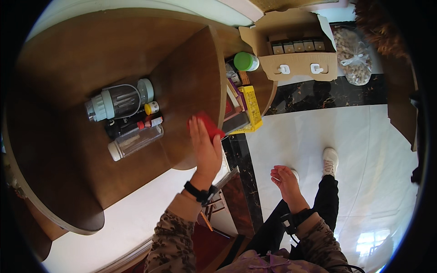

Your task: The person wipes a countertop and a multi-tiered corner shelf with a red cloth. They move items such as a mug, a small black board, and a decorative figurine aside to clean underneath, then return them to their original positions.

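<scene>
My left hand (206, 146) lies with its fingers extended over a red cloth (209, 124), pressing it to the upright wooden divider (191, 82) of a brown shelf unit near the divider's front edge. The cloth is blurred and partly hidden under the fingers. Held low over the floor, my right hand (287, 182) has loosely curled fingers and nothing in it. To the left of the divider, a large clear bottle with a pale lid and strap (119, 100), a small yellow-capped bottle (152, 108), a red-capped bottle (150, 123) and a clear white-capped bottle (136, 141) are grouped on the shelf.
Right of the divider stand a yellow plastic basket (252, 105) with books and a green-lidded jar (245, 61). Beyond them is an open cardboard box (300, 63) holding several small boxes. A tied clear bag (355, 58) lies on the floor beside it. My shoe (330, 160) rests on pale tiles.
</scene>
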A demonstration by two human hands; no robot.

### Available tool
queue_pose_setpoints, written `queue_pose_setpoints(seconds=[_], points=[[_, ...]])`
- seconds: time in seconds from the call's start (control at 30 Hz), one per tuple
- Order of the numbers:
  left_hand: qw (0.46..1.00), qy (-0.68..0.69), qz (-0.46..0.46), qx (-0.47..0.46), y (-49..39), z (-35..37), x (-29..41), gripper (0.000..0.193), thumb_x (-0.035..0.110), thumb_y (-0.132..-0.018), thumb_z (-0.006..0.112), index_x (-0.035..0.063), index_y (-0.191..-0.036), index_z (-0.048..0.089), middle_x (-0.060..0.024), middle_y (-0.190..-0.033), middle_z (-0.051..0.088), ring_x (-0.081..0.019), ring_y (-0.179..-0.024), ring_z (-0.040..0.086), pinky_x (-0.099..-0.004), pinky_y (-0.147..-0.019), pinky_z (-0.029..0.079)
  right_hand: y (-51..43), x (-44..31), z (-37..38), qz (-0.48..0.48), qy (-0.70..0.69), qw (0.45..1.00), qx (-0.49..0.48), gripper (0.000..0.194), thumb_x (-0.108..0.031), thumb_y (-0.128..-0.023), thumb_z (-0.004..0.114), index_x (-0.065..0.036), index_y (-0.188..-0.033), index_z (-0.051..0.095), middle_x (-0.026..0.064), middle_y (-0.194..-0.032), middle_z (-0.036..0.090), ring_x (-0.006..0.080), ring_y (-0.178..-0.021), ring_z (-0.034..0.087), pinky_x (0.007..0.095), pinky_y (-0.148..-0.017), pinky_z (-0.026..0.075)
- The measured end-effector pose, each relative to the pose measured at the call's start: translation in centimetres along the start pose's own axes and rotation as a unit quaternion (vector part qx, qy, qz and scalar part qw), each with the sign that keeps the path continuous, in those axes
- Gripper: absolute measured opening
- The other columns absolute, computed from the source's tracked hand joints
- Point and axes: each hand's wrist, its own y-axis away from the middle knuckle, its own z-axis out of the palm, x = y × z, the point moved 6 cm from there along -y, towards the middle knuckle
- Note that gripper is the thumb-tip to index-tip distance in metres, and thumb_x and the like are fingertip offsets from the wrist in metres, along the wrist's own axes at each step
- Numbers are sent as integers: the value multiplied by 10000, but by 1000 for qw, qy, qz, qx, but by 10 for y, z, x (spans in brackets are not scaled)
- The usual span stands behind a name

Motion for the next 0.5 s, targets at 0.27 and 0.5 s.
queue_pose_setpoints(seconds=[0.27, 0.5], points=[[993, -40, 61, 91, -197, -2, 53, 625, 180, -922, 562, -133, -1400, 308, -366, -1443, 326, -511, -1365, 286, -506, -1159, 238, 0, 1, -7, 2, -6, 1000, 12, 185, -207, -993, 547, -74, -1114, 594, 63, -1050, 647, 170, -994, 612, 330, -902, 490], [989, -43, 58, 130, -196, 1, 62, 612, 127, -898, 568, -130, -1394, 319, -344, -1430, 359, -481, -1347, 334, -490, -1151, 261, -3, 4, -10, 1, -6, 1000, 14, 232, -202, -984, 549, -50, -1157, 572, 87, -1081, 634, 194, -1028, 599, 345, -923, 477]])
